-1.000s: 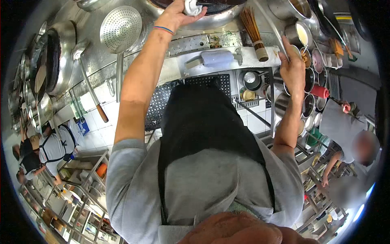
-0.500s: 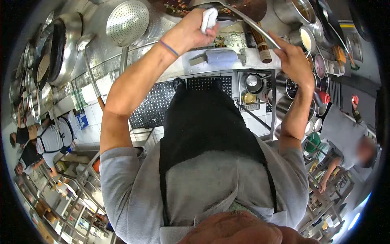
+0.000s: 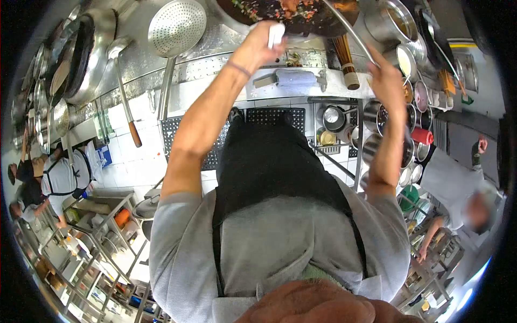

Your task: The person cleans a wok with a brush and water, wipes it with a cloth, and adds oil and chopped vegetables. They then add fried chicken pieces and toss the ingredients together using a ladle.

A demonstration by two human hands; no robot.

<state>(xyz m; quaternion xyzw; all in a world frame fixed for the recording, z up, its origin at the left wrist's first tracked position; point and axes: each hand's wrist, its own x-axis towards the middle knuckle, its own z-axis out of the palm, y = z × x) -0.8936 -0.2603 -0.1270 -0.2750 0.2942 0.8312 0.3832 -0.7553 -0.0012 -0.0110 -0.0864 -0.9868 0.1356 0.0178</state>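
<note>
A folded white cloth (image 3: pixel 276 35) is in my left hand (image 3: pixel 257 47), its fingers closed around it at the near rim of a dark wok (image 3: pixel 318 31); whether they also grip the rim is hidden. Chopped red, green and pale food (image 3: pixel 301 11) lies in the wok, with a browned piece among it. My right hand (image 3: pixel 385 81), slightly blurred, is closed on the long metal handle of a ladle (image 3: pixel 350 28). That handle slants up over the wok's right side, and its far end is cut off by the top of the view.
A perforated skimmer (image 3: pixel 176 29) and a wooden-handled ladle (image 3: pixel 123 89) lie left. A bamboo brush (image 3: pixel 347 67) and blue folded cloth (image 3: pixel 296 78) lie along the near counter edge. Pots (image 3: pixel 390 21) crowd the right. Other people (image 3: pixel 449 177) stand at both sides.
The wok and its food show more fully now. The ladle's head, visible near my left hand before, has gone out of view. Both hands keep their hold.
</note>
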